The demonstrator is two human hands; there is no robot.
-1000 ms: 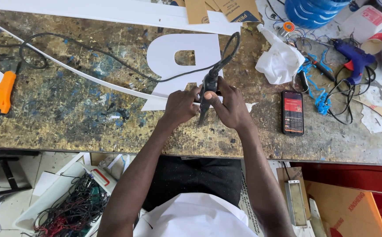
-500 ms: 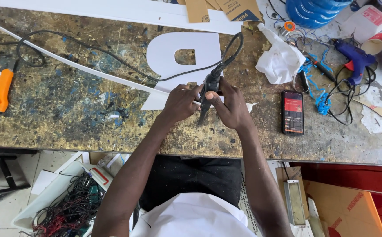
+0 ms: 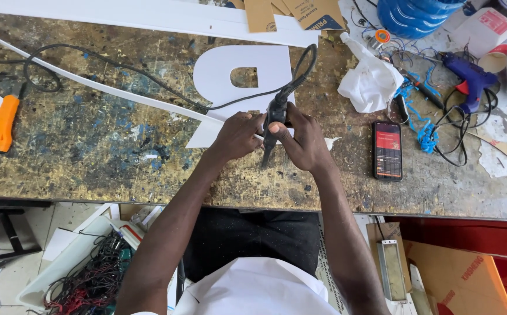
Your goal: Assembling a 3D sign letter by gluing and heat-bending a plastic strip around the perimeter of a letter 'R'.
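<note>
Head view: right hand [image 3: 303, 140] grips a black corded tool [image 3: 275, 119], long axis running away from the body, tip pointing down toward the counter [image 3: 90, 151]; left hand [image 3: 237, 135] curls closed just beside it, pinching something too small to tell.

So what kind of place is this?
Probably a workshop where signs get made. There's a paint-stained workbench, a big white cut-out letter, a blue glue gun, and both hands hold a black corded tool.
</note>
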